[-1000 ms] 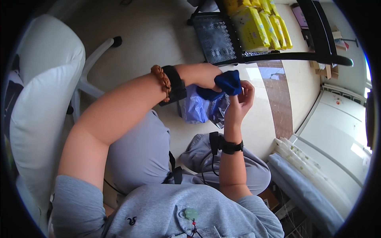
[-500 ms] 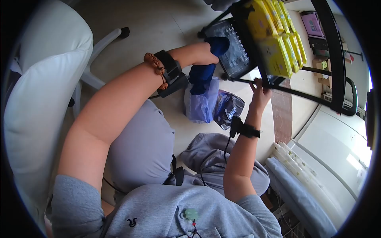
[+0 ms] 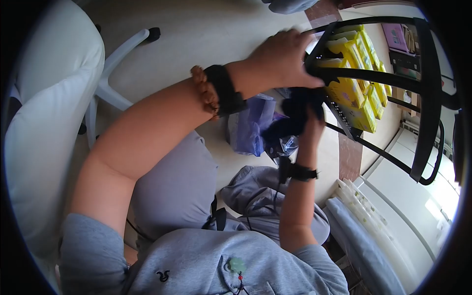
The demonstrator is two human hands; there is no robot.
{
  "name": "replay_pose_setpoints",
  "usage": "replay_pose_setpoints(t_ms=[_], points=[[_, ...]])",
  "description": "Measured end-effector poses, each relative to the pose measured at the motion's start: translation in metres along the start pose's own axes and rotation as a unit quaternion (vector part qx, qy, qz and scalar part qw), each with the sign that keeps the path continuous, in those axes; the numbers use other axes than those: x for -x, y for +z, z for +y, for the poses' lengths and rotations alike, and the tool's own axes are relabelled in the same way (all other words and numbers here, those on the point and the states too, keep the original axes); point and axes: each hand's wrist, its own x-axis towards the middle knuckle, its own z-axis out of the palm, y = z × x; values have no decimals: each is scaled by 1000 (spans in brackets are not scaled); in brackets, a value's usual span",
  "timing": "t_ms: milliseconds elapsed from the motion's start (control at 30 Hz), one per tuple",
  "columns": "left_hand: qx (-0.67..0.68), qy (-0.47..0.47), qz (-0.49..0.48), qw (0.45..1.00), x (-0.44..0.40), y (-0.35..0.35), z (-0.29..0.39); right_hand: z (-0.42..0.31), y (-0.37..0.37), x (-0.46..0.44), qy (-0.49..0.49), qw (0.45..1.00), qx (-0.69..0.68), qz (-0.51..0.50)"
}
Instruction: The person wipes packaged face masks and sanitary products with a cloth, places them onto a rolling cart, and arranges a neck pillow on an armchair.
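A black rolling cart (image 3: 383, 75) with tubular rails stands tilted in view at the upper right. My left hand (image 3: 280, 59) is closed on the near end of its frame, fingers at the upper rail and thumb lower down. Yellow soft packs (image 3: 351, 93) sit in rows on the cart's shelf. Below my left hand, my right hand (image 3: 313, 129) is closed on a dark blue cloth (image 3: 295, 115), which is blurred and bunched beside the shelf's edge. Part of the cloth and some of the right fingers are hidden.
On the floor under the cloth stand a translucent purple-blue bag (image 3: 250, 125) and a dark printed package (image 3: 287, 146). A white chair (image 3: 54, 123) is at left. White cabinets (image 3: 393, 177) and rolled material (image 3: 364, 241) line the right side.
My left hand has left the lower shelf and taken hold of the cart's frame. The right hand has let go of the rail and now has the dark blue cloth. The cart has tilted.
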Motion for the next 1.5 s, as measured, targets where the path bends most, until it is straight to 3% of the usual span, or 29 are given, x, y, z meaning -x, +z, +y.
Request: replay_pose_setpoints(t_ms=[67, 100, 200, 300, 333, 400, 500, 533, 600, 700, 800, 833, 1000, 1100, 1167, 1233, 1333, 1433, 1500], points=[[101, 127, 82, 983, -15, 11, 25, -7, -19, -44, 24, 997, -70, -25], [120, 140, 57, 981, -16, 26, 39, -12, -23, -61, 32, 995, -89, -35], [206, -14, -62, 977, -11, 33, 61, 2, -31, -98, 20, 995, -86, -50], [138, 120, 83, 980, 2, 51, 59, 25, -24, -116, -48, 998, 5, -43], [141, 109, 35, 983, 6, 53, 57, 34, -23, -121, -78, 995, 46, -40], [81, 117, 41, 989, 6, 54, 44, 53, -16, -132, -147, 979, 133, -46], [-86, 2, 59, 995, 8, 54, 41, 78, -2, -149, -251, 934, 245, -73], [-28, -62, 80, 995, 11, 57, 32, 85, 2, -154, -281, 917, 271, -87], [169, -107, -43, 979, 18, 60, 14, 97, 13, -166, -336, 880, 312, -122], [54, -89, -42, 994, 26, 71, 17, 105, 32, -181, -397, 828, 347, -189], [81, -101, -76, 989, 23, 80, 18, 95, 80, -183, -431, 750, 422, -272], [82, -109, -118, 984, 24, 79, 18, 98, 84, -188, -422, 751, 445, -246], [47, -70, -97, 992, 20, 73, 12, 122, 100, -185, -427, 750, 488, -130], [59, -59, -59, 995, 22, 73, 13, 108, 72, -190, -462, 726, 455, -229], [65, -58, -56, 995, 21, 72, 9, 93, 39, -201, -435, 728, 466, -251], [81, -71, -96, 990, 16, 60, 9, 69, 10, -196, -394, 739, 485, -251], [89, -70, -73, 991, 14, 61, 7, 58, -7, -184, -366, 752, 498, -230], [80, -85, -140, 983, 13, 62, 11, 78, 5, -183, -384, 744, 498, -226], [69, -76, -120, 987, 14, 67, 10, 95, 22, -182, -387, 740, 505, -219]])
